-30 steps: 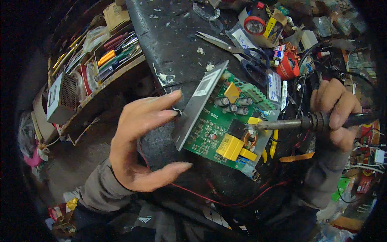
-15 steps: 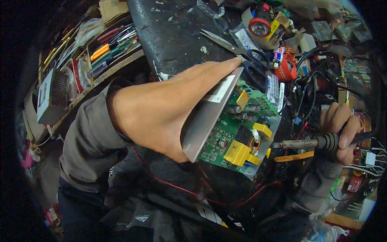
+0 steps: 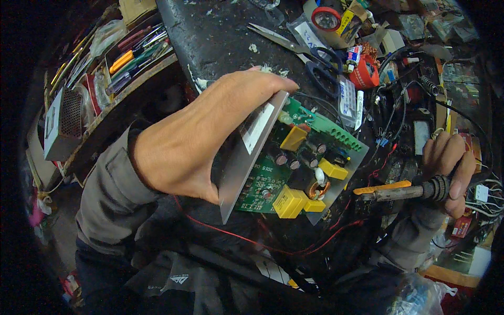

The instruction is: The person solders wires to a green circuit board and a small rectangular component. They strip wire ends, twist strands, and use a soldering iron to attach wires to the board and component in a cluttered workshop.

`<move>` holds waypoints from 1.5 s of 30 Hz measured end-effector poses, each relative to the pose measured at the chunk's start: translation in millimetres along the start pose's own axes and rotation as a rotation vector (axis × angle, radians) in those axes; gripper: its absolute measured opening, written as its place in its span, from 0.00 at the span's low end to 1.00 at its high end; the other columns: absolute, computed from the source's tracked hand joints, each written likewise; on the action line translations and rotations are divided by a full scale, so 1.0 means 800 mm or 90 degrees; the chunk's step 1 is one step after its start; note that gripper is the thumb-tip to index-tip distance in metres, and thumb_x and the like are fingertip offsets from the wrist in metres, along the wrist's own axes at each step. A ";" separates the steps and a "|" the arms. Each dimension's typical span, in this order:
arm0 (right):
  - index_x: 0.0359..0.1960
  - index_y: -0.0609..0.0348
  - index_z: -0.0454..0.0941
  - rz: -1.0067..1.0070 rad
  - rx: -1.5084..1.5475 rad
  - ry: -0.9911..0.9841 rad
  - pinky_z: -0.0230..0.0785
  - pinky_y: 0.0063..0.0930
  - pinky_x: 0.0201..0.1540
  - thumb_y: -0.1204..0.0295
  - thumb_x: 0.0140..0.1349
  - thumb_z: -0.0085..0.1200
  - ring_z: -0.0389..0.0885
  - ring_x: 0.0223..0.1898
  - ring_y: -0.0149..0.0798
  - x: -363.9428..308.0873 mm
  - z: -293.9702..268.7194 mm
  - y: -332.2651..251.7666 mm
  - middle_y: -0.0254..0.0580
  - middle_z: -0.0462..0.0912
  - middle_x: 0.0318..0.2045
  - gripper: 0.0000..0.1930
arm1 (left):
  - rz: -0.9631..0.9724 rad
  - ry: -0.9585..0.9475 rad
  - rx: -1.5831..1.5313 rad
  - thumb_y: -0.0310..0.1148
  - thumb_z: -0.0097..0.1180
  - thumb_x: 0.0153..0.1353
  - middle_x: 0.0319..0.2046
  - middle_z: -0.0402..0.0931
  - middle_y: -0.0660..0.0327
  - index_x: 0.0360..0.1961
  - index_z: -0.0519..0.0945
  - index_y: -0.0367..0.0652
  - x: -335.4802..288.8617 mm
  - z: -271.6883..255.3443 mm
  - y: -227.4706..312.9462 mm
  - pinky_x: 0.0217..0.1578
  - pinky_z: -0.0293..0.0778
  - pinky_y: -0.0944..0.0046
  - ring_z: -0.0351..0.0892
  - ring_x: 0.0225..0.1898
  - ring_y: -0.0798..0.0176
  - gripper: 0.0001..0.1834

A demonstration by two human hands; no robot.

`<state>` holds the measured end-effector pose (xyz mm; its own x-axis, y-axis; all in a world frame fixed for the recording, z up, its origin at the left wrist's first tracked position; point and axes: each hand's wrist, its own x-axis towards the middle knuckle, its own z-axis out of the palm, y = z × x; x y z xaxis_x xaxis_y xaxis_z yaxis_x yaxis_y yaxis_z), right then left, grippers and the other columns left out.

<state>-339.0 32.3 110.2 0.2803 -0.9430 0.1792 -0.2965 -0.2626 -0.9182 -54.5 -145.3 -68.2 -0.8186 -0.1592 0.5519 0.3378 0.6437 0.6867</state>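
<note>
My left hand (image 3: 199, 136) grips a green circuit board (image 3: 251, 184) by the flat grey metal plate along its left side. The board is tilted, its component face turned up and to the right. It carries yellow block capacitors, a copper-wound coil and a green terminal strip; the left fingertips are hidden behind the plate. Over on the right, my right hand (image 3: 446, 163) is closed round the handle of a soldering iron (image 3: 401, 194). The iron's worn barrel points left toward the board, with a gap between them. An orange strip (image 3: 382, 187) lies just beyond the barrel.
Dark-handled scissors (image 3: 281, 40) lie on the black bench (image 3: 210, 31) beyond the board. A red tape roll (image 3: 364, 72), a white marker (image 3: 359, 110) and tangled cables crowd the far right. Pens and tools fill a tray (image 3: 149, 68) at left. A red wire (image 3: 231, 239) runs nearest me.
The board has moved left, away from the iron, and turned so more of its component face shows. The iron has dropped nearer to me, past the orange strip. The whole view has shifted slightly.
</note>
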 end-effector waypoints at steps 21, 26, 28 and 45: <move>0.36 0.58 0.71 0.163 -0.060 0.349 0.49 0.14 0.16 0.59 0.67 0.50 0.56 0.15 0.18 0.047 0.023 0.037 0.30 0.70 0.25 0.14 | -0.061 -0.088 -0.086 0.62 0.79 0.19 0.71 0.45 0.40 0.71 0.40 0.29 0.021 -0.021 -0.014 0.70 0.41 0.48 0.43 0.73 0.45 0.85; 0.35 0.57 0.69 0.039 -0.064 0.126 0.49 0.15 0.16 0.62 0.64 0.53 0.57 0.15 0.19 0.043 0.006 0.057 0.31 0.71 0.28 0.11 | 0.034 0.144 0.021 0.58 0.76 0.35 0.62 0.62 0.39 0.60 0.66 0.35 0.012 -0.016 0.037 0.65 0.52 0.45 0.62 0.64 0.41 0.55; 0.35 0.57 0.70 0.020 -0.093 0.102 0.49 0.15 0.16 0.62 0.64 0.53 0.57 0.15 0.19 0.038 0.005 0.066 0.31 0.71 0.28 0.12 | 0.030 0.155 0.124 0.40 0.77 0.36 0.47 0.79 0.51 0.48 0.74 0.43 0.009 -0.009 0.072 0.51 0.64 0.56 0.73 0.47 0.54 0.36; 0.37 0.58 0.70 -0.015 -0.229 0.038 0.50 0.15 0.17 0.61 0.64 0.51 0.57 0.16 0.19 0.033 0.027 0.092 0.32 0.72 0.30 0.13 | -0.202 0.217 0.292 0.15 0.69 0.41 0.31 0.85 0.65 0.27 0.75 0.47 0.016 0.044 0.105 0.40 0.63 0.64 0.68 0.33 0.62 0.17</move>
<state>-333.6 -7.1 39.7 0.2410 -0.9431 0.2291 -0.5957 -0.3301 -0.7322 -52.7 -66.6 -20.2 -0.6271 -0.5743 0.5263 -0.1910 0.7683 0.6109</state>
